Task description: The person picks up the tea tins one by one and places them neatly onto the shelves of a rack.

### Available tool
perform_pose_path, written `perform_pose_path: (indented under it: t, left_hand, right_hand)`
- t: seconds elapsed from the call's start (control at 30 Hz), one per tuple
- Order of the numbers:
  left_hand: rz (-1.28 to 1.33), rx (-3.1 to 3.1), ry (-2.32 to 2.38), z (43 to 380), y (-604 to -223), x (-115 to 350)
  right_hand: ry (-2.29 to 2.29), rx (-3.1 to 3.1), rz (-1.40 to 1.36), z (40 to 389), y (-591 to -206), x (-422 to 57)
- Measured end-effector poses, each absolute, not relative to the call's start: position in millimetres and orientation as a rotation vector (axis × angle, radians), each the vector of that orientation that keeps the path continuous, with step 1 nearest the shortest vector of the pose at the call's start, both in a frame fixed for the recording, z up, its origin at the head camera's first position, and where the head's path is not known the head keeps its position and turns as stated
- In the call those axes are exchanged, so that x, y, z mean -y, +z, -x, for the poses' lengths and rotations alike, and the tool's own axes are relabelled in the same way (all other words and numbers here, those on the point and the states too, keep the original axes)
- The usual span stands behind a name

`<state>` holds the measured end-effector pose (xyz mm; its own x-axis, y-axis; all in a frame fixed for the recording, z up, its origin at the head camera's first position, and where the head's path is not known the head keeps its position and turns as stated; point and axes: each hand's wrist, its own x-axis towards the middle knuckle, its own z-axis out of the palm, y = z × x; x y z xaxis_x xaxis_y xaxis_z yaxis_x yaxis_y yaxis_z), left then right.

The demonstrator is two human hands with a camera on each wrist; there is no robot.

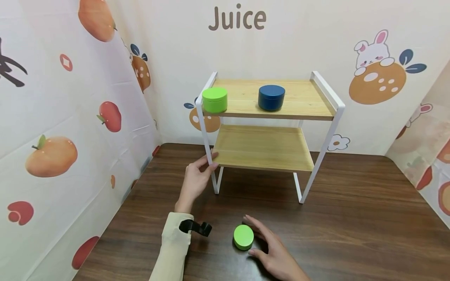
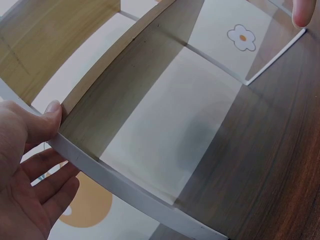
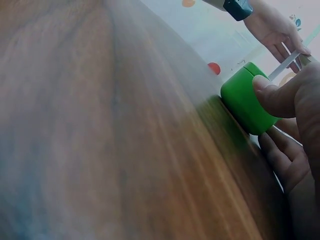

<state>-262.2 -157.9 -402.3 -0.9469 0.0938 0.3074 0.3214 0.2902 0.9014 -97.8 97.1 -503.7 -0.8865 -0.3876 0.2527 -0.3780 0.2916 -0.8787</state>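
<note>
A two-tier shelf rack [image 1: 267, 121] with wooden boards and a white frame stands on the table. My left hand [image 1: 196, 181] holds its left post at the lower board. In the left wrist view, the thumb of my left hand [image 2: 25, 165] presses the board's front corner, fingers behind the post. A small round green tin [image 1: 243, 237] sits on the table in front of the rack. Around its right side my right hand [image 1: 272, 249] is spread, thumb and fingers apart. The right wrist view has the thumb before the green tin [image 3: 247, 100]; contact is unclear.
On the upper board are another green tin [image 1: 215, 100] at the left end and a dark blue tin [image 1: 271, 97] near the middle. Printed curtains [image 1: 168, 50] hang behind and beside the brown wooden table [image 1: 369, 218].
</note>
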Motion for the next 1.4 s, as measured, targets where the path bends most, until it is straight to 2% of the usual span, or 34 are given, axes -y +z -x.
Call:
perform_pose_path:
  t: [0.37, 1.4]
  left_hand:
    - [0.370, 2.376, -1.713, 261.3, -401.9, 157.8]
    - [0.384, 2.366, -1.719, 262.2, -402.3, 157.6]
  right_hand:
    - [-1.489, -2.715, 0.666, 97.3, -503.0, -96.9]
    - [-1.563, -2.746, 0.732, 98.7, -506.7, -95.7]
